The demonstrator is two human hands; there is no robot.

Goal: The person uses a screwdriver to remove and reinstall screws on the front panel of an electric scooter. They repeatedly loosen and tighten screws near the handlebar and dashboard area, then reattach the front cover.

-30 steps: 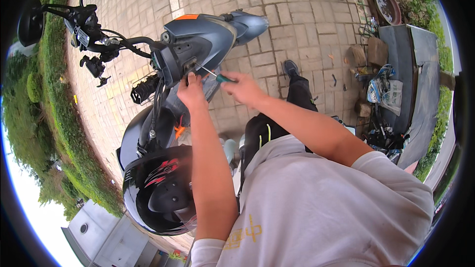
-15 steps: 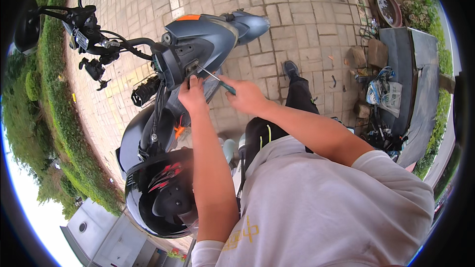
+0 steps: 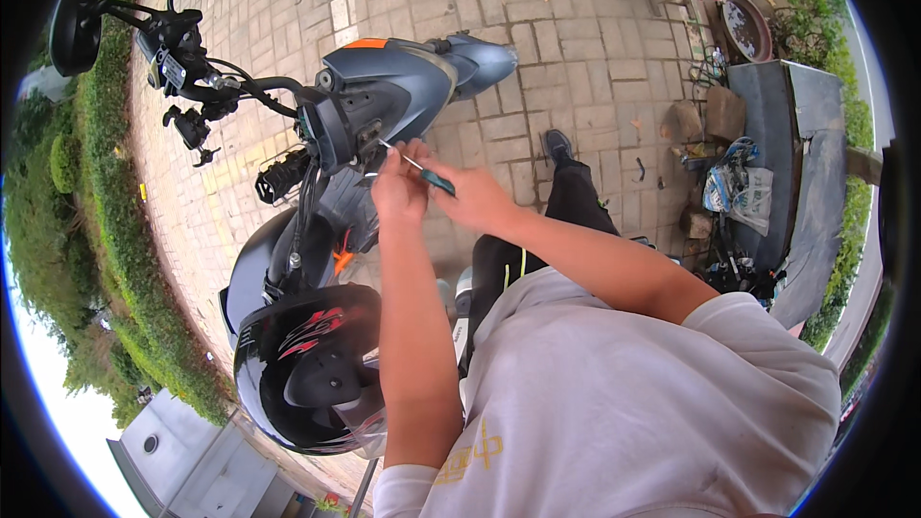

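My right hand point(image 3: 477, 200) is closed round the green handle of a screwdriver point(image 3: 438, 182). Its thin metal shaft points up and left toward the dark front panel point(image 3: 363, 123) of a blue-grey motor scooter point(image 3: 393, 77). Beside that panel, my left hand point(image 3: 399, 194) has its fingers bunched on both sides of the shaft, close to the tip. Whether a small part such as a screw sits between those fingers is too small to see.
Handlebars point(image 3: 177, 62) with cables and a round mirror point(image 3: 75, 29) reach to the left. A black helmet point(image 3: 307, 374) sits by my left forearm. Rocks point(image 3: 724, 113), a plastic bag point(image 3: 753, 197) and a grey box point(image 3: 767, 125) stand at the right on brick paving point(image 3: 585, 48).
My left hand has shifted right, off the panel's edge and onto the screwdriver's shaft. The screwdriver's tip has drawn slightly down, and the right hand stays closed on its handle.
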